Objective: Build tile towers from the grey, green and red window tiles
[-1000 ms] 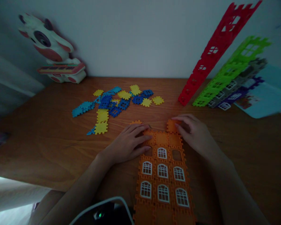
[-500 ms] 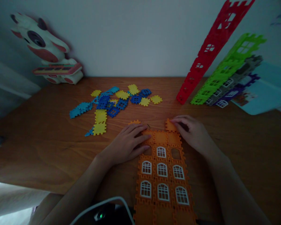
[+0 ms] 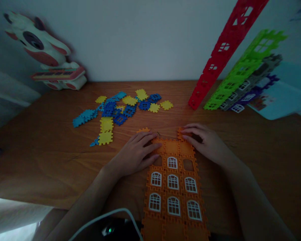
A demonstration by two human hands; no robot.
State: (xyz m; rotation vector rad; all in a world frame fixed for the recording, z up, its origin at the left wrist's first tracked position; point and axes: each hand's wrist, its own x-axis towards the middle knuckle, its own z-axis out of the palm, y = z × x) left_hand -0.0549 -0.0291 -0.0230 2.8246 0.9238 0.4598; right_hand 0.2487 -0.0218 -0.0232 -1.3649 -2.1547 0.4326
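Note:
An orange panel of interlocked tiles with white arched windows (image 3: 174, 187) lies flat on the wooden table (image 3: 52, 150) in front of me. My left hand (image 3: 136, 154) rests on its top left corner, fingers stretched flat, beside a loose orange tile (image 3: 143, 130). My right hand (image 3: 205, 142) lies on the top right corner, its fingers curved down onto an orange tile (image 3: 182, 132) at the panel's upper edge. Neither hand lifts anything.
Loose blue and yellow tiles (image 3: 120, 108) are scattered farther back on the left. Red (image 3: 223, 50), green (image 3: 243, 73), grey and purple tile panels lean on the wall at the right. A cow-shaped toy (image 3: 45, 63) stands at the back left. A white cable (image 3: 110, 216) runs near my body.
The view has drifted slightly. My right hand's fingers have shifted a little over the orange tile at the panel's top right. The left hand stays put.

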